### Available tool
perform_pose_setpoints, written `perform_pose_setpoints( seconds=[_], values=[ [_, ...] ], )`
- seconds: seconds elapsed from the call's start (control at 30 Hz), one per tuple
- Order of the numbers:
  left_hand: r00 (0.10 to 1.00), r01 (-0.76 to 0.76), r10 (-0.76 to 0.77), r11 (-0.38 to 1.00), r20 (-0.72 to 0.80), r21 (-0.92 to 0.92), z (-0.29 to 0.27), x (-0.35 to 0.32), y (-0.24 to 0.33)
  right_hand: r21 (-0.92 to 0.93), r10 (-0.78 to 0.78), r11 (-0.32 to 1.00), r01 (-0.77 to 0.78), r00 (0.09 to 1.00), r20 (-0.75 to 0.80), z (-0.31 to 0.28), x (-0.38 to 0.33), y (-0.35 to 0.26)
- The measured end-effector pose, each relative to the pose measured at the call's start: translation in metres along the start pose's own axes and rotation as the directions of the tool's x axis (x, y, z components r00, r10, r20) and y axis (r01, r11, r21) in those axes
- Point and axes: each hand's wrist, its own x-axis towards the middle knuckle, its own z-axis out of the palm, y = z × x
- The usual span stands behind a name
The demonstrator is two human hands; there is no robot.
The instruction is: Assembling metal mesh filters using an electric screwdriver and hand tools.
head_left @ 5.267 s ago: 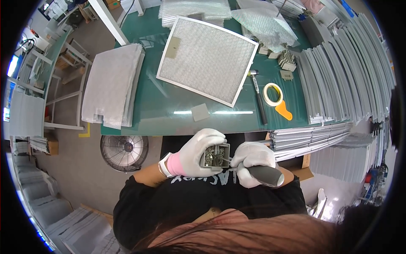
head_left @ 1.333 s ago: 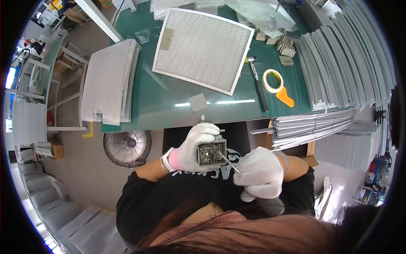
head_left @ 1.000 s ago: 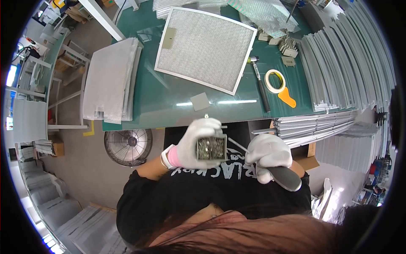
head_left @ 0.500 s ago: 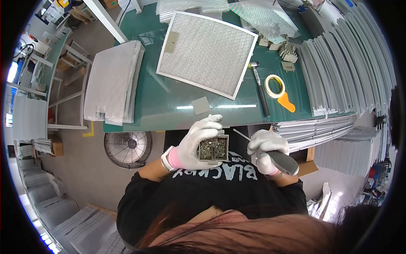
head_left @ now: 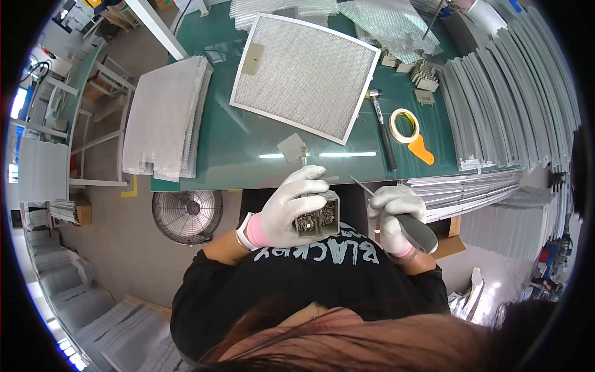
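My white-gloved left hand [head_left: 291, 208] is closed round a small grey box [head_left: 336, 214] in front of my chest. Its two open compartments hold many small metal screws [head_left: 327, 212]; fingers hide part of them. In my gloved right hand [head_left: 396, 208] is a screwdriver [head_left: 416, 234] with a thick grey handle, its thin shaft pointing up and left toward the table edge. Just beyond my left fingertips, a small shiny piece [head_left: 304, 153] shows beside a flat grey plate [head_left: 290, 147] on the green table [head_left: 235, 167]; I cannot make out what that piece is.
A framed mesh panel [head_left: 304, 77] lies across the table. To its right are a hammer [head_left: 384, 136], a tape roll [head_left: 404, 126] and an orange scraper [head_left: 421, 150]. Panel stacks [head_left: 164, 118] flank both sides. A floor fan [head_left: 188, 217] stands left below.
The box in my left hand has tilted and shifted slightly right, and my fingers cover more of it. The flat plate lies turned and a little farther off. The shiny piece beside it has appeared.
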Motion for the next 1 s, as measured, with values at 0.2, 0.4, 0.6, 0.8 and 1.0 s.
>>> perform_pose_setpoints(
  seconds=[0.2,0.4,0.6,0.8,1.0],
  values=[
    [0.998,-0.031,0.027,0.996,0.048,0.081,-0.008,0.006,0.003,-0.008,0.01,1.0,-0.01,1.0,-0.016,0.002,0.0,0.002],
    [0.999,-0.026,0.024,0.992,0.022,0.121,-0.008,0.002,-0.001,-0.023,0.019,1.0,-0.019,1.0,-0.006,0.002,0.001,0.004],
    [0.999,-0.037,0.035,0.987,0.014,0.155,-0.01,0.005,0.0,-0.047,0.04,0.998,-0.04,0.999,0.003,0.0,0.0,0.005],
    [0.997,-0.075,0.072,0.98,0.025,0.187,-0.013,0.006,0.002,-0.003,0.071,0.997,-0.071,0.997,0.006,0.0,-0.001,0.004],
    [0.995,-0.101,0.095,0.98,0.041,0.173,-0.015,0.005,0.001,-0.022,0.062,0.998,-0.062,0.998,-0.002,0.0,-0.002,0.005]
  ],
)
